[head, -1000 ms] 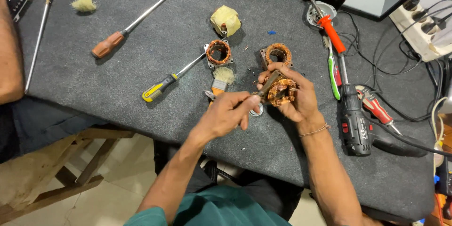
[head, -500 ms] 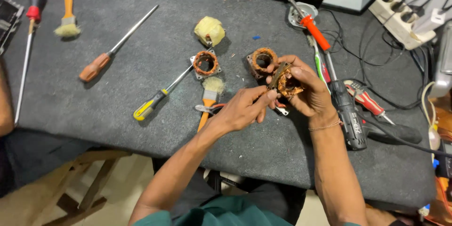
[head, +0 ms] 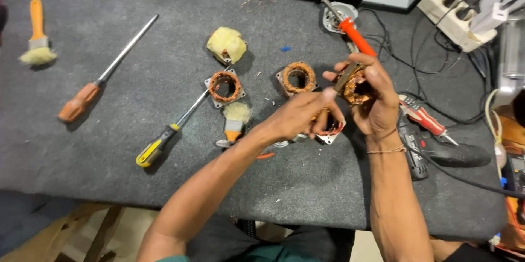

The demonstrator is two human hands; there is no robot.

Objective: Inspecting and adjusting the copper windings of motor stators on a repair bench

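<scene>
My right hand (head: 377, 106) grips a copper-wound motor stator (head: 356, 88), lifted a little above the grey felt table (head: 109, 152). My left hand (head: 298, 117) reaches across to it. Its fingertips pinch a thin tan strip (head: 344, 76) that sticks out of the stator's top. Under my left fingers a third stator in a metal frame (head: 332, 130) lies on the table. Two more copper-wound stators (head: 225, 87) (head: 298, 78) rest just left of my hands.
A yellow-wrapped coil (head: 227, 43), a small brush (head: 235, 120), a yellow-handled screwdriver (head: 158, 144), an orange-handled screwdriver (head: 82, 101) and another brush (head: 37, 35) lie to the left. On the right are an orange-handled tool (head: 356, 33), a dark drill (head: 418, 150), cables and a power strip (head: 456, 10).
Both hands have lifted the stator off the table and carried it up and to the right. My left fingers stay on the strip.
</scene>
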